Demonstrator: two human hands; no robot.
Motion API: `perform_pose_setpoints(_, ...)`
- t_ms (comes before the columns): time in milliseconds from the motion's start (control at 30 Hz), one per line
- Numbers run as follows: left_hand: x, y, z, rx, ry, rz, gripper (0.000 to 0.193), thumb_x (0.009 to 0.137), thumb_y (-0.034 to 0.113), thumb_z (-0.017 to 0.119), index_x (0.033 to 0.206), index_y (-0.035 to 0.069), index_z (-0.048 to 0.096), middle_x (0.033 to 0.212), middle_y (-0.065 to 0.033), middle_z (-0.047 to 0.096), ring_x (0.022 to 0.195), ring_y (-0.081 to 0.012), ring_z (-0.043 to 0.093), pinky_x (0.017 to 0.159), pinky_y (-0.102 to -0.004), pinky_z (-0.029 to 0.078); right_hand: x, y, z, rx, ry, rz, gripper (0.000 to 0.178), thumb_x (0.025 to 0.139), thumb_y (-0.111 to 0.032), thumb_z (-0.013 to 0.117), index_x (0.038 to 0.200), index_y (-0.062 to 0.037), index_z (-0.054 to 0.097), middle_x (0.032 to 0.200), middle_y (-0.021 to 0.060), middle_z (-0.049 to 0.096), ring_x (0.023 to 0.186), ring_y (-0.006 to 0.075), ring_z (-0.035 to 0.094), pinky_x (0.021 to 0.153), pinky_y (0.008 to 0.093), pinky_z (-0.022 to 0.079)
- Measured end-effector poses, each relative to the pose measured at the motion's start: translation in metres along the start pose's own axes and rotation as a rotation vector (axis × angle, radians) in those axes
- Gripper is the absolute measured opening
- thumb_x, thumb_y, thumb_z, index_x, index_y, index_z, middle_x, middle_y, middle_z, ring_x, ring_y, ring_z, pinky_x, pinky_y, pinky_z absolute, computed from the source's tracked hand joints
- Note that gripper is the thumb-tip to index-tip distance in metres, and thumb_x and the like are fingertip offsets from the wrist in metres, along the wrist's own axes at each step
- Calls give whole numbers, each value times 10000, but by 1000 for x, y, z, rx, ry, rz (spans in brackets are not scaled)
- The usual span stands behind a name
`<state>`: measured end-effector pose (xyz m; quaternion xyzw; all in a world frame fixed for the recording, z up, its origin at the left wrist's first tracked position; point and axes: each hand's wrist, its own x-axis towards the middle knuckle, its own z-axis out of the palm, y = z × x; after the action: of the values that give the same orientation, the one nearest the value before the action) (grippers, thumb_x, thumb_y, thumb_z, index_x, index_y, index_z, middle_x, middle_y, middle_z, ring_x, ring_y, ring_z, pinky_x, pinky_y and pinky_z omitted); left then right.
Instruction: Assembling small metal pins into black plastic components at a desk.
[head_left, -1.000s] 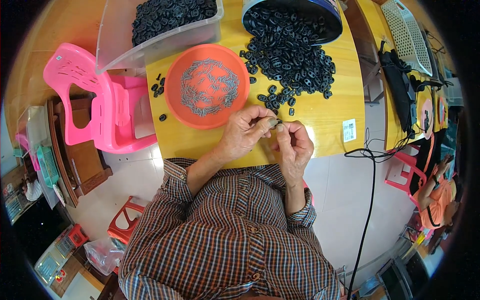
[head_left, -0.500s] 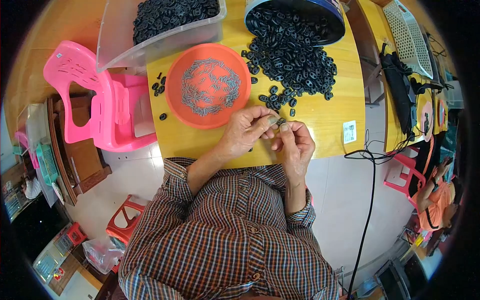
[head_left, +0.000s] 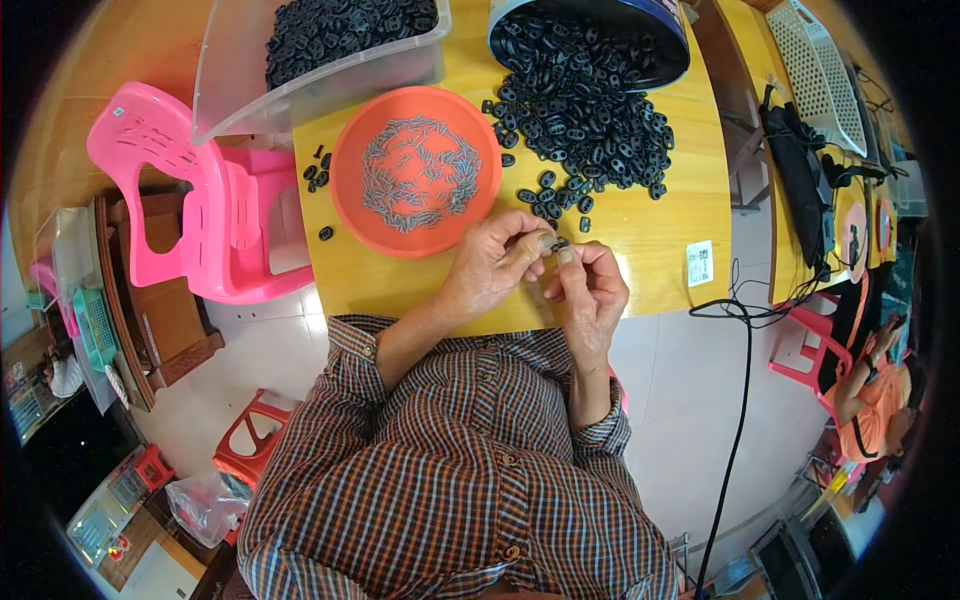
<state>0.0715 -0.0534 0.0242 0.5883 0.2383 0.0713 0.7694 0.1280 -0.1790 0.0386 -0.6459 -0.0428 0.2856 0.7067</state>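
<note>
The fingers (head_left: 570,278) pinch one black piece (head_left: 562,243). Left of them: one bowl (head_left: 348,205) and its screws (head_left: 385,203), too many to count, plus one pink chair (head_left: 208,215). Beyond them: one bin (head_left: 405,76), one bucket (head_left: 668,66), loose pieces (head_left: 590,130) too many to count. Right of them: one label (head_left: 699,263).

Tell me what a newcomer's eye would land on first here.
Probably the bright pink chair at the left and the round orange-red tray of small grey pins on the yellow table. Next, the heap of black pieces at the tipped tub's mouth, upper right of centre. Below it, left hand and right hand pinch a small dark piece.
</note>
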Motion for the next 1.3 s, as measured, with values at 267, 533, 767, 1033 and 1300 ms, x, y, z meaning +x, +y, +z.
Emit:
perform_pose_setpoints(267, -1, 1, 2, 62, 30, 50, 95, 912, 61, 557, 921, -20, 607, 736, -20, 609, 586, -53, 562, 537, -193, 474, -1, 2, 0, -128, 12, -80, 113, 907, -77, 570, 824, -6, 543, 676, -6, 551, 531, 31, 479, 482, 178, 398)
perform_pose_setpoints(533, -4, -2, 0, 94, 14, 47, 107, 908, 59, 562, 938, -22, 624, 751, -29, 632, 596, -54, 582, 530, -192, 479, -3, 4, 0, -93, 13, -49, 111, 910, -82, 566, 826, -18, 536, 646, -14, 531, 516, 22, 458, 461, 175, 377)
perform_pose_setpoints(767, 2, 4, -7, 59, 104, 23, 167, 929, 87, 536, 1005, -32, 627, 780, -43, 647, 594, -56, 584, 544, -196, 506, 2, 6, -10, -9, 102, 42, 131, 905, -126, 585, 842, -22, 536, 644, -16, 524, 502, 37, 461, 471, 179, 388)
perform_pose_setpoints(1033, 12, -7, -10, 663, 125, 477, 131, 815, 13, 621, 945, 13, 636, 754, -96, 596, 625, -195, 595, 549, -306, 477, 9, 5, -20, -42, 198, 20, 134, 905, -139, 580, 834, -31, 544, 632, -19, 512, 494, 36, 439, 462, 175, 361)
perform_pose_setpoints(1300, 18, -6, 8, 1100, 75, 485, 209, 737, 77, 680, 924, 16, 609, 817, -106, 516, 745, -291, 570, 602, -403, 475, 9, 8, -22, -48, 203, 25, 141, 904, -147, 585, 826, -35, 548, 618, -22, 509, 487, 35, 436, 442, 178, 355)
